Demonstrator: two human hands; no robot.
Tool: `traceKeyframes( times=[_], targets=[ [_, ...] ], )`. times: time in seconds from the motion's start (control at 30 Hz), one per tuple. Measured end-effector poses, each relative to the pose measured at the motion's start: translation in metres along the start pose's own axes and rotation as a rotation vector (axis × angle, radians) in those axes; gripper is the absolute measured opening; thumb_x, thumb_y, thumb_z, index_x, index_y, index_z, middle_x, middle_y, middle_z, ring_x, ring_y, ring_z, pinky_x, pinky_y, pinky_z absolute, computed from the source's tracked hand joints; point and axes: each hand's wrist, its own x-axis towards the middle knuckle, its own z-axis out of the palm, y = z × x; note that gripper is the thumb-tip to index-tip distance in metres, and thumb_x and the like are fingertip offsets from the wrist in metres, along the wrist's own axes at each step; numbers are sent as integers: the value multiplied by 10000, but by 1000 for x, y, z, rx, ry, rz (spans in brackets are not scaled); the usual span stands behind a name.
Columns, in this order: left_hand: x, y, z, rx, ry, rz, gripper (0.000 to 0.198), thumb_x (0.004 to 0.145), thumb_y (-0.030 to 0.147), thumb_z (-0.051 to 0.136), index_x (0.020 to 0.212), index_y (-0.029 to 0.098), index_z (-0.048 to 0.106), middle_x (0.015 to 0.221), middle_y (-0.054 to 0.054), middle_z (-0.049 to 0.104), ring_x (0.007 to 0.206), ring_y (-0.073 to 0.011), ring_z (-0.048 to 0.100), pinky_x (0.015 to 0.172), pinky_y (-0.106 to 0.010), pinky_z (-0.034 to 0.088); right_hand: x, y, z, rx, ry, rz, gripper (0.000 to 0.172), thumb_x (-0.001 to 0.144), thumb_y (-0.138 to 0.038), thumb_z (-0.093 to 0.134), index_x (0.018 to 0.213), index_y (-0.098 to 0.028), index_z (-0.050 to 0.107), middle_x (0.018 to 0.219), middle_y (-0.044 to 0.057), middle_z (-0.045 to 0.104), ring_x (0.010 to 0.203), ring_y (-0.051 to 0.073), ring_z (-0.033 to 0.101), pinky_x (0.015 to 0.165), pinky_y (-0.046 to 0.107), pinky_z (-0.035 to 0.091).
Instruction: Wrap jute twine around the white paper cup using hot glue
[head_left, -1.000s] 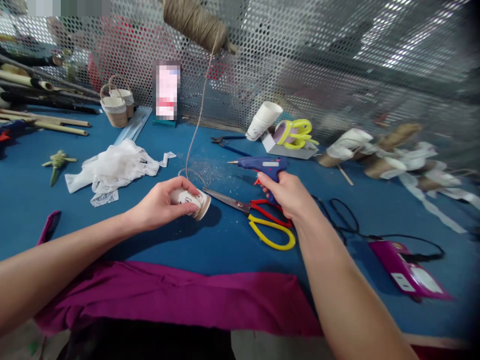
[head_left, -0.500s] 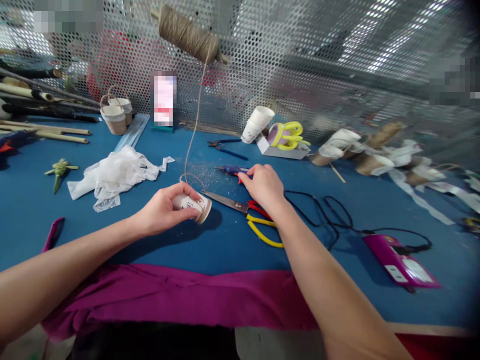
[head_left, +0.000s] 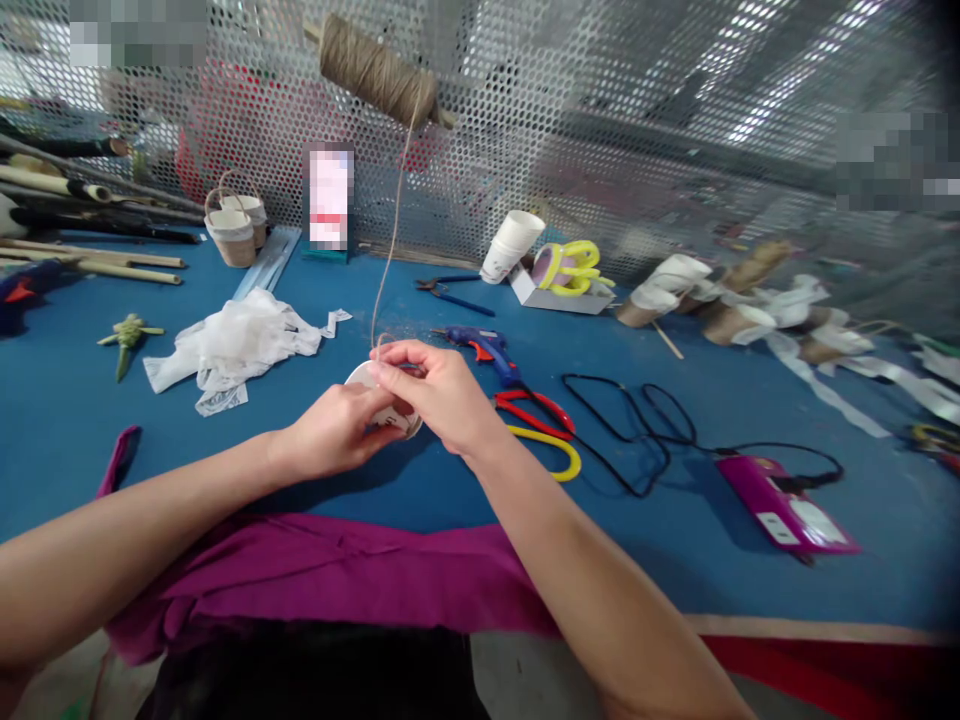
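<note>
My left hand (head_left: pixel 337 430) is closed round a paper cup (head_left: pixel 360 377), held tilted just above the blue table (head_left: pixel 225 470). My fingers hide most of it, so I can't fix its axis. It sits between my hands, touching both. My right hand (head_left: pixel 442 395) pinches rough brown twine (head_left: pixel 390 250) at the cup. The strand climbs away to a spool (head_left: pixel 377 72) on the mesh. A glue gun (head_left: pixel 484 345) and scissors (head_left: pixel 544 430) lie just to the right.
</note>
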Motion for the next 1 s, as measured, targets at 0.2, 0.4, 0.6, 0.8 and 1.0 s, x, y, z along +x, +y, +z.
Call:
traceKeyframes(
  times=[0.2,0.4,0.6,0.8,1.0],
  targets=[
    [0,6,-6,-270,86,-144,363,793,239,602,1133,168,498,941,-39,650,724,-125,610,651,-214,469,-3,3,-16,158,208,-21,128,718,-311,641,715,-188,607,686,-23,608,667,105,551,676,261,451],
    [3,9,-5,-558,118,-280,443,719,226,680,1121,143,515,846,-24,623,665,-107,565,583,-181,453,-4,10,-30,187,308,-28,118,730,-310,633,719,-202,585,665,-25,587,642,99,544,644,261,451],
    [1,12,-5,-603,114,-261,403,727,202,683,1093,138,527,858,-22,618,677,-92,560,592,-163,445,-3,22,-30,226,348,-9,125,723,-295,650,695,-191,585,638,-31,579,600,88,516,632,260,440],
    [1,12,-5,-631,104,-266,399,730,192,681,1091,136,522,870,-25,622,690,-93,565,607,-163,448,-4,25,-31,180,363,16,136,724,-296,649,686,-181,585,615,-33,576,586,86,505,630,261,431],
    [2,11,-4,-635,125,-258,402,717,195,690,1079,127,531,821,-17,616,655,-89,555,583,-161,450,-4,24,-32,202,404,-11,117,728,-266,642,669,-185,584,594,-43,565,556,77,491,602,247,423]
  ],
)
